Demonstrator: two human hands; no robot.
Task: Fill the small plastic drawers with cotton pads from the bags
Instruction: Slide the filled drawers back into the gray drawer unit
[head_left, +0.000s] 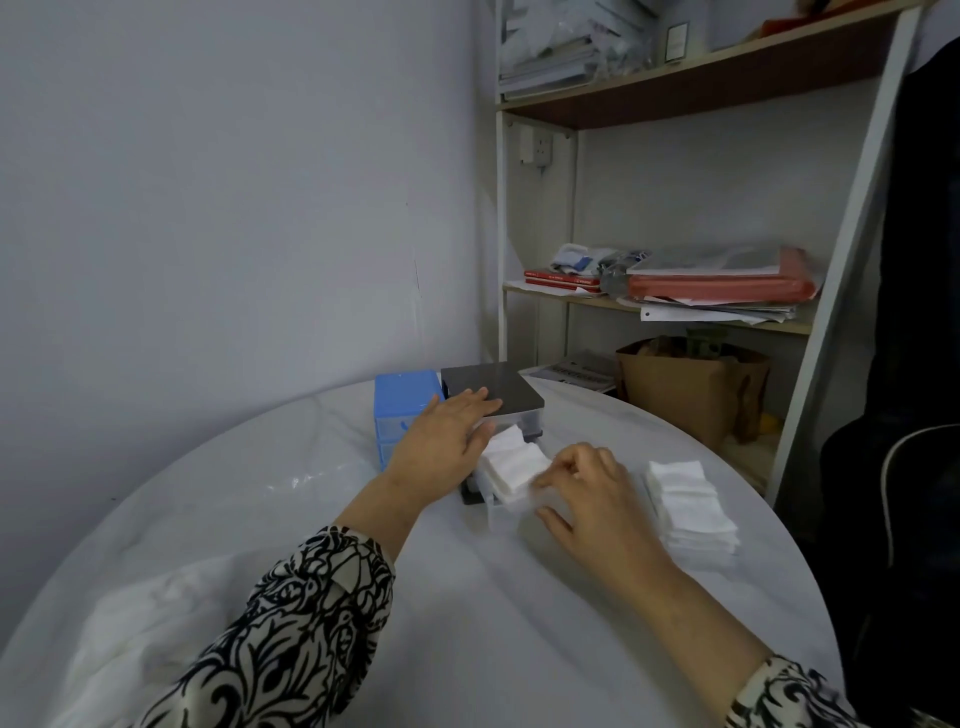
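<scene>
Left hand (447, 436) flat, fingers straight, on black drawer unit (493, 395). Right hand (587, 493) fingers curled, pinching cotton pads (511, 462) in pulled-out drawer (493, 506). Spare pad stack (688, 506) on table (467, 623) at right.

Hidden and cut-off parts

The blue drawers (402, 415) are partly covered by the left hand (441, 441); the open drawer (493, 501) front is masked by the right hand (587, 493); both sleeves are cropped below.

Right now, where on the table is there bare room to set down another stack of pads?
Bare tabletop lies between the two forearms, near the front edge. It is crowded around the open drawer, both hands (left, right), and the loose pad stack on the right.
</scene>
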